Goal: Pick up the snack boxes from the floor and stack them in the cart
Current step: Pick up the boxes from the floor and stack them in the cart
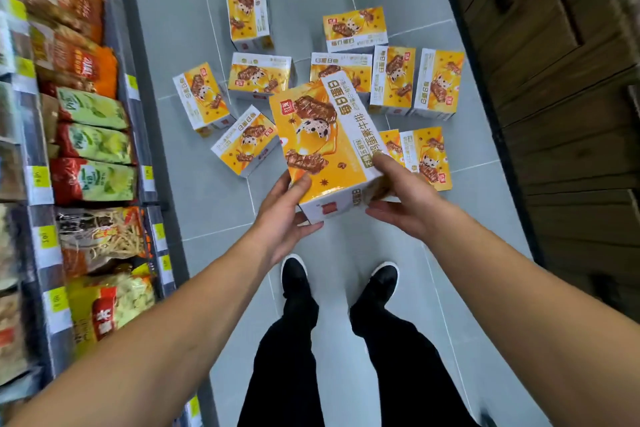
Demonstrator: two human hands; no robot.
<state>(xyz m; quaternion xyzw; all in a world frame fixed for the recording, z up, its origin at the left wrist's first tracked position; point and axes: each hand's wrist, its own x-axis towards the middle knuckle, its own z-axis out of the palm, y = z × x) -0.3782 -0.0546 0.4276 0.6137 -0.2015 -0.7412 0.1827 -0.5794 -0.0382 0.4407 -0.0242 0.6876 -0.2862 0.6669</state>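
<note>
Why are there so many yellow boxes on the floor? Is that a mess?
Yes. The snack boxes lie scattered over the grey floor, turned every which way, beside the shelf of snack bags. None looks crushed. Both hands hold one box: left hand, right hand.

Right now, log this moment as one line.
stage: lifting | held: snack box | left hand: holds box | right hand: holds box | floor: boxes remain | cart: unseen
</note>
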